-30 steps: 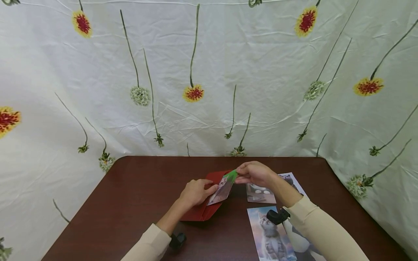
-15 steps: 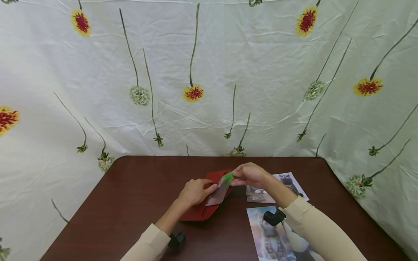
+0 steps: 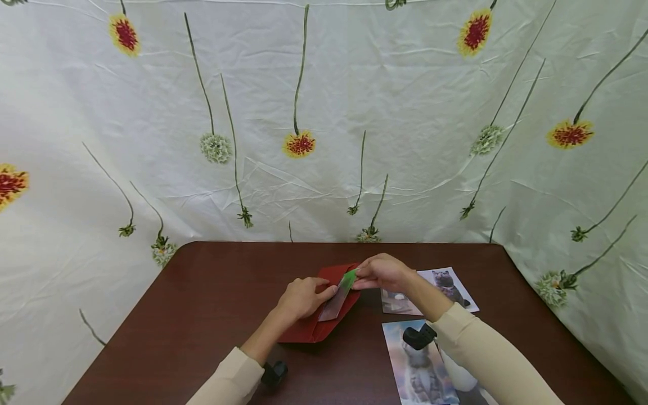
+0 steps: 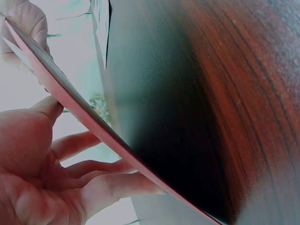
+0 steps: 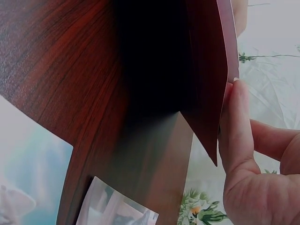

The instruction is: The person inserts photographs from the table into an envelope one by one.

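Observation:
A red envelope (image 3: 304, 332) lies tilted on the dark wooden table, its opening towards the right. My left hand (image 3: 301, 298) rests on it with fingers and thumb spread; in the left wrist view the fingers (image 4: 117, 185) press one face of the envelope (image 4: 108, 138). A narrow photo (image 3: 334, 304) with a green end lies partly inside the envelope. My right hand (image 3: 382, 273) pinches it by that green end. In the right wrist view the right hand's fingertips sit at the photo's edge (image 5: 229, 42), beside the envelope (image 5: 204, 65).
Several cat photos lie right of the envelope: a kitten photo (image 3: 417, 365) in front, a grey cat photo (image 3: 448, 287) behind, and others partly under my right forearm. Behind the table (image 3: 228, 275) hangs a white flowered cloth (image 3: 263, 112).
My right hand has moved a little left and down with the photo, so less of its picture shows outside the envelope. The left hand has stayed in place.

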The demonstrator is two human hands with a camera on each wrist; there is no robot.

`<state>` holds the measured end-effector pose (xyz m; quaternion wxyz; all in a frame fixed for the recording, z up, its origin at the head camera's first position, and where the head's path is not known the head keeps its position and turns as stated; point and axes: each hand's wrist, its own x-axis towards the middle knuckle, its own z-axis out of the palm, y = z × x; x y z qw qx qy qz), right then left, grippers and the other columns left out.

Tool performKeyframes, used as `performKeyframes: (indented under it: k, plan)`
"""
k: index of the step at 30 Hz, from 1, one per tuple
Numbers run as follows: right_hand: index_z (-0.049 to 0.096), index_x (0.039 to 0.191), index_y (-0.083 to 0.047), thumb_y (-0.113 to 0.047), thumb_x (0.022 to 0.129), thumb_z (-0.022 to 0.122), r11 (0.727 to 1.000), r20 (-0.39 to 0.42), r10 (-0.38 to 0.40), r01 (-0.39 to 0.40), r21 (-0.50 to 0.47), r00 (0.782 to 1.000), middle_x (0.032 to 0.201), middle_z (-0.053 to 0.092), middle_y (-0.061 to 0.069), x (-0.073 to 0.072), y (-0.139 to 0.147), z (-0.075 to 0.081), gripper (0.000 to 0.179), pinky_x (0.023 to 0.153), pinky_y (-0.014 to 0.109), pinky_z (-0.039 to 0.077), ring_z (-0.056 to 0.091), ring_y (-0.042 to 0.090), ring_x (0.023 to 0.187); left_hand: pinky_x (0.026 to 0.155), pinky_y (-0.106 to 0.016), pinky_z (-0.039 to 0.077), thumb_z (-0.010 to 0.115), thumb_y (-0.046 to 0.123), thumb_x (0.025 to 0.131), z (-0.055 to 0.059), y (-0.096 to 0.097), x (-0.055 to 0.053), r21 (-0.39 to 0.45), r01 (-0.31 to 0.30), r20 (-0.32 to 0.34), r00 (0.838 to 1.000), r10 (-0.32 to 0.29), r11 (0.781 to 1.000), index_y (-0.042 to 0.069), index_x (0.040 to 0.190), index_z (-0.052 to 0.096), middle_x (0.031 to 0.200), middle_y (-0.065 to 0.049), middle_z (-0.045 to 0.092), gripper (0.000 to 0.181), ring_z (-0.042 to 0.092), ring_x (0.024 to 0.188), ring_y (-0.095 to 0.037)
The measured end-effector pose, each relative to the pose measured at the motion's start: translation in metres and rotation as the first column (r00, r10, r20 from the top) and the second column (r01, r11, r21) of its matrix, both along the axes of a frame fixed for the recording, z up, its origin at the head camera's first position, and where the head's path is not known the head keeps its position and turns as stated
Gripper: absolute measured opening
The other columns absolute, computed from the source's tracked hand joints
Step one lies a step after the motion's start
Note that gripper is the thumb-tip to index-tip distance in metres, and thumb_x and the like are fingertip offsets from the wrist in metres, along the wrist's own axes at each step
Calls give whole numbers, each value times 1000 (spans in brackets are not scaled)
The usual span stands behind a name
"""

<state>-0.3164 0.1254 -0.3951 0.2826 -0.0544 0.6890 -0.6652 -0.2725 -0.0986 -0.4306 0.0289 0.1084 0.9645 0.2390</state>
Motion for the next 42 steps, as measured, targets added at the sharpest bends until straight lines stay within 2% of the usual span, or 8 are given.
performKeyframes:
  k: [11, 20, 42]
  plan:
    - [55, 121, 21, 3, 102, 48, 999, 33, -10, 11, -35, 999, 89, 73, 13, -2, -6, -8, 27, 76, 28, 61, 74, 15, 74, 89, -51, 56, 59, 50, 100, 1, -1, 1, 5, 9, 3, 1000, -9, 1000, 13, 132, 69, 127, -13, 71, 50, 68, 112, -35]
    - [57, 121, 21, 0, 103, 47, 1000, 54, -1, 2, -19, 999, 84, 74, 13, -2, -9, -11, 30, 73, 30, 61, 75, 18, 72, 88, -50, 56, 59, 50, 99, 1, -1, 0, -3, 3, 19, 1000, -3, 1000, 14, 133, 69, 129, -13, 70, 51, 68, 113, -35]
    - [56, 126, 24, 0, 103, 46, 1000, 61, 6, -5, -29, 998, 94, 74, 21, 1, -19, -19, 35, 86, 43, 59, 76, 25, 82, 81, -46, 57, 59, 49, 100, 2, 1, 0, 3, 14, 24, 1000, -14, 1000, 12, 134, 67, 126, -14, 71, 51, 71, 102, -31]
